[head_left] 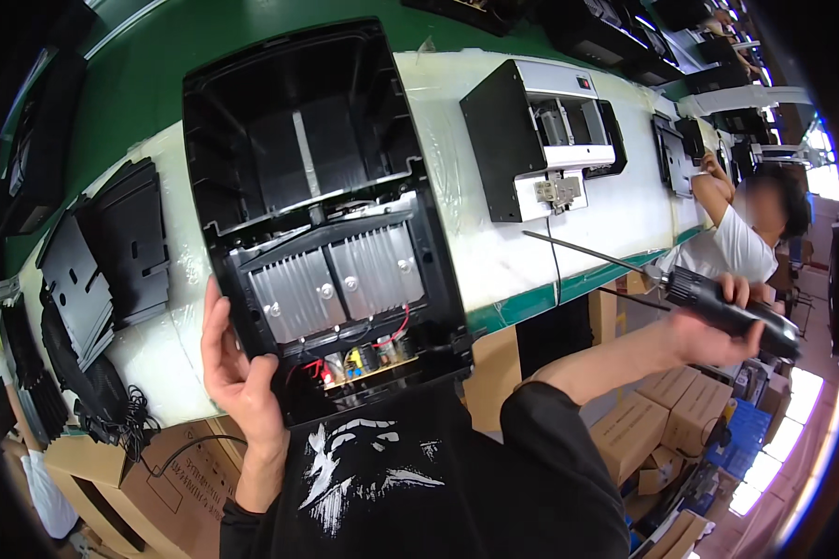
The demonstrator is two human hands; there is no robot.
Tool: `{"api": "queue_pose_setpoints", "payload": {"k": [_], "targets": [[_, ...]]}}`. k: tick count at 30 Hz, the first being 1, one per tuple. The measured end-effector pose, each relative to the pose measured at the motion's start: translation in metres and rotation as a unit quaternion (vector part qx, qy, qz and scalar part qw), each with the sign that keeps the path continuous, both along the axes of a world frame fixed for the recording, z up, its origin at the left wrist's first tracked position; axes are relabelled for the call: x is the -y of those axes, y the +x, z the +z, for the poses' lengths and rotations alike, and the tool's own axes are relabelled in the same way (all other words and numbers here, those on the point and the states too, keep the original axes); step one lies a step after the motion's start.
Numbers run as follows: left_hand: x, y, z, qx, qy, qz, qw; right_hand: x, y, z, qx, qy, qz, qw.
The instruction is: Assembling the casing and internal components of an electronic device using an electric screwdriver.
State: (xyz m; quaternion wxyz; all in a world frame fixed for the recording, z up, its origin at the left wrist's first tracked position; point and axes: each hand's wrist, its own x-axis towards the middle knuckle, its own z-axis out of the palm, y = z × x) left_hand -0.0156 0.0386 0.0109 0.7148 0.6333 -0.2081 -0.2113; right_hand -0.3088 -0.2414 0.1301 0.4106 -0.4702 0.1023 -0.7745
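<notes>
A large black plastic appliance housing point(308, 140) stands tilted in front of me with its inside showing. Two ribbed silver metal plates point(294, 289) are fixed in it with screws, above a small circuit board point(368, 371) with red wires. My left hand point(242, 382) grips the housing's left edge, thumb toward the front and fingers along the side. Out to the right, my right hand point(718, 331) is wrapped round a black electric screwdriver point(704, 296). Its long thin bit point(578, 250) points left toward the bench, apart from the housing.
Flat black panels point(126, 233) lie stacked on the white-covered bench point(475, 270) at left, near a coiled cable point(135, 410). A black and white machine point(541, 140) stands right of the housing. Cardboard boxes point(634, 433) sit below right. A co-worker point(741, 224) works farther along.
</notes>
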Motion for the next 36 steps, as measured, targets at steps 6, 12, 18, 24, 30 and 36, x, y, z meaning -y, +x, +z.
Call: {"api": "queue_pose_setpoints", "payload": {"k": [6,12,18,24,30,36], "targets": [[0.009,-0.011,-0.006,0.007,-0.025,0.022,0.999,-0.008,0.02,0.016,-0.138,-0.11,-0.013,0.984],[0.009,-0.009,-0.006,0.017,-0.005,0.013,1.0,0.001,0.018,0.001,-0.183,-0.078,-0.01,0.98],[0.014,-0.006,-0.01,0.029,-0.023,0.019,0.999,0.033,0.039,0.015,-0.303,-0.082,0.188,0.931],[0.039,0.007,-0.008,-0.003,-0.054,0.016,0.998,0.077,0.12,0.023,-0.347,0.07,0.091,0.931],[0.039,0.009,-0.013,0.018,-0.079,-0.007,0.997,0.072,0.128,0.019,-0.367,0.082,0.067,0.924],[0.041,0.012,-0.015,0.048,-0.078,-0.024,0.996,0.018,0.082,0.041,-0.318,0.048,0.239,0.916]]}}
